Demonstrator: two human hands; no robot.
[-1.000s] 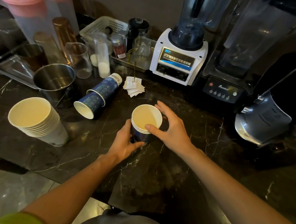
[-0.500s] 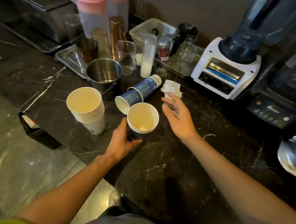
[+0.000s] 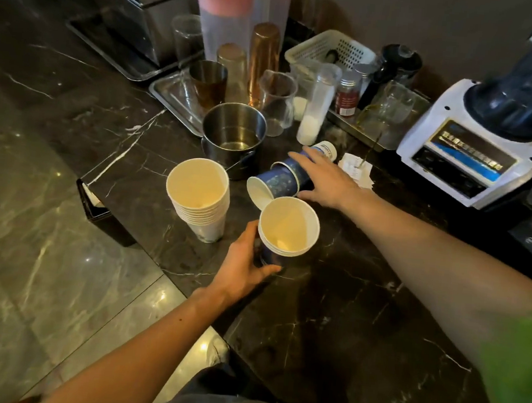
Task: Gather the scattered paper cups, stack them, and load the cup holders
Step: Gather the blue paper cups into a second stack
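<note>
A short stack of blue paper cups point(image 3: 288, 229) stands upright on the black marble counter point(image 3: 345, 306), and my left hand point(image 3: 242, 264) grips its side. Behind it lie two nested blue cups point(image 3: 279, 180) on their side, mouths toward me. My right hand point(image 3: 322, 177) rests on top of them with its fingers spread over the cups; whether it has closed around them I cannot tell. To the left stands a taller stack of white paper cups point(image 3: 198, 198), upright and untouched.
A steel pot point(image 3: 234, 133) stands just behind the cups. Glasses, pink-lidded pitchers point(image 3: 224, 15) and a metal tray crowd the back. A white blender base point(image 3: 471, 146) sits at right, paper slips point(image 3: 355, 171) beside my right hand. The counter edge drops to the floor at left.
My right hand has left the upright blue stack and reached back onto the two lying cups. The left hand keeps its hold. My view has swung to the left.
</note>
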